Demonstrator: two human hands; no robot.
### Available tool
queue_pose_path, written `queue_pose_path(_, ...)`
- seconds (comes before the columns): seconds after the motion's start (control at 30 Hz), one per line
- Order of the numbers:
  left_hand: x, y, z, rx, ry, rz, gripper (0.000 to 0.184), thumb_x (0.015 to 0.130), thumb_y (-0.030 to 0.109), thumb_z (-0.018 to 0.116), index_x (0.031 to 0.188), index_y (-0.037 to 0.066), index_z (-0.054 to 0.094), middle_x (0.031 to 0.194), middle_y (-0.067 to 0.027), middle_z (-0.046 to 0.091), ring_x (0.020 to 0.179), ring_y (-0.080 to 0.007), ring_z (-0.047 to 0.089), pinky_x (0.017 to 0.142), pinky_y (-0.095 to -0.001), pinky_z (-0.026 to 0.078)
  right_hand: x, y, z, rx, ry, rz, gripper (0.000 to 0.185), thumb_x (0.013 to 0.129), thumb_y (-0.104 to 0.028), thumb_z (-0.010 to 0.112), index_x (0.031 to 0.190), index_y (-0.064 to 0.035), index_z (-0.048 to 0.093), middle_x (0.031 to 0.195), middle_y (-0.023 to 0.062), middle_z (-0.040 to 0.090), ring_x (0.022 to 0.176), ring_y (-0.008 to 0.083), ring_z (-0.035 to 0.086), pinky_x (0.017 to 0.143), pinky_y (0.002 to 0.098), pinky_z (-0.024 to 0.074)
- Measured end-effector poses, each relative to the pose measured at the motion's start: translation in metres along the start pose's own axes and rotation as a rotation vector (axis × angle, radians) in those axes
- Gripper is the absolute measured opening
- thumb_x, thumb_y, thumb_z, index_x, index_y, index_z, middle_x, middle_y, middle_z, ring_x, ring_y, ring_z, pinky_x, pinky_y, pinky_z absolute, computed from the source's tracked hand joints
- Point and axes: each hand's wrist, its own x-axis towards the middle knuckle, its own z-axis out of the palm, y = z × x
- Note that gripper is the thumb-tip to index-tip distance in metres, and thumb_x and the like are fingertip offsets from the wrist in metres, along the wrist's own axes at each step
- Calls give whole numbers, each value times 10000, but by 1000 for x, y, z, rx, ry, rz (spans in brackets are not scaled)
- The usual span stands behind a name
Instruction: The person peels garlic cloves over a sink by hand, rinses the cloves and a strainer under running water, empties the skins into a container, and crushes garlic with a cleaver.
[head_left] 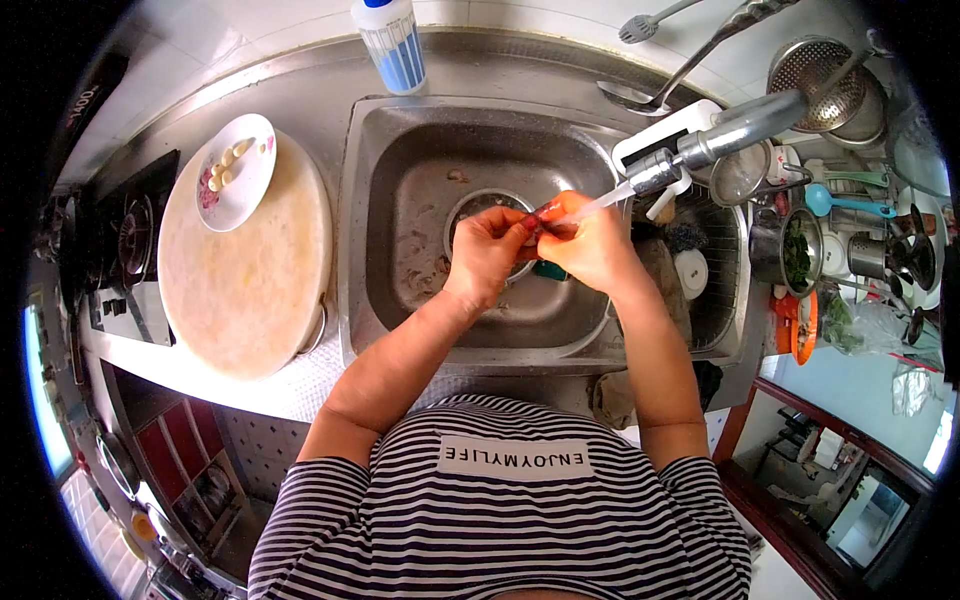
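Observation:
Over the sink (400,230), my left hand (482,255) and my right hand (590,250) meet with their fingertips pinched together. Between them is a small, dark reddish piece (538,222), mostly covered by the fingers; its kind I cannot make out. A stream of water (602,200) runs from the faucet (655,172) onto the right hand's fingers. Beneath the hands a round metal rim (452,215) shows around the drain, partly hidden. A green object (550,270) lies below the right hand. Small pale scraps (415,280) are scattered over the sink bottom.
To the left, a round cutting board (245,300) carries a plate (235,205) with several peeled garlic cloves (220,180). A blue-and-white bottle (392,50) stands behind the sink. On the right are a wire rack (725,290), a pot of greens (785,250) and hanging strainers (815,75).

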Motion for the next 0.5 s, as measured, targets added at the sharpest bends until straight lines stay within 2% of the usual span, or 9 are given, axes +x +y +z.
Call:
queue_pose_path(0.03, -1, -1, 1, 0, 0, -1, 112, 894, 49, 559, 896, -58, 592, 864, -111, 630, 738, -169, 638, 678, -279, 582, 1, -1, 4, 0, 0, 1, 136, 710, 18, 649, 825, 28, 578, 710, 132, 632, 673, 160, 638, 582, 304, 499)
queue_pose_path(0.1, -3, -3, 2, 135, -5, 118, 149, 906, 102, 561, 937, -41, 592, 905, -95, 633, 781, -163, 634, 719, -322, 572, 2, -3, 9, -222, 195, -118, 135, 677, 4, 638, 799, 23, 583, 682, 163, 613, 633, 183, 633, 562, 321, 483)
queue_pose_path(0.13, -2, -3, 2, 134, -6, 118, 149, 906, 102, 561, 937, -41, 592, 905, -95, 633, 781, -163, 634, 719, -322, 572, 2, 0, 10, -222, 195, -117, 135, 677, 4, 638, 799, 23, 583, 682, 163, 613, 633, 183, 633, 562, 321, 483)
queue_pose_path(0.2, 2, -2, 0, 36, -3, 29, 152, 903, 106, 567, 937, -39, 596, 910, -106, 634, 795, -175, 638, 716, -317, 571, 1, 10, 11, 14, 188, -57, 108, 712, 23, 616, 817, 29, 595, 722, 144, 635, 658, 165, 635, 572, 307, 493)
queue_pose_path(0.23, 5, 1, -4, -52, -53, -11, 163, 911, 113, 553, 955, -40, 589, 922, -125, 635, 802, -194, 644, 719, -310, 569, 0, 12, 9, 14, 188, -57, 108, 712, 23, 616, 817, 29, 595, 722, 144, 635, 658, 165, 635, 572, 307, 493)
queue_pose_path(0.33, 8, 5, -10, -192, -87, -58, 147, 917, 96, 536, 936, -43, 583, 889, -121, 630, 772, -200, 645, 724, -310, 575, -1, 9, 0, 472, 124, 25, 67, 801, 50, 576, 860, 39, 607, 852, 85, 650, 785, 129, 627, 684, 261, 503)
queue_pose_path(0.37, 9, 5, -11, -261, -103, -83, 142, 919, 88, 528, 926, -44, 580, 872, -119, 628, 757, -203, 646, 727, -310, 578, -3, 5, -5, 398, 75, 36, 66, 809, 40, 591, 875, 40, 599, 845, 71, 645, 821, 126, 623, 730, 251, 497)
queue_pose_path(0.5, 7, 1, -10, -265, -93, -91, 139, 919, 86, 529, 921, -43, 581, 880, -113, 627, 759, -198, 646, 728, -309, 579, -3, 6, -5, 437, -44, 49, 98, 782, 22, 647, 866, 37, 597, 830, 63, 640, 781, 118, 622, 688, 249, 505)
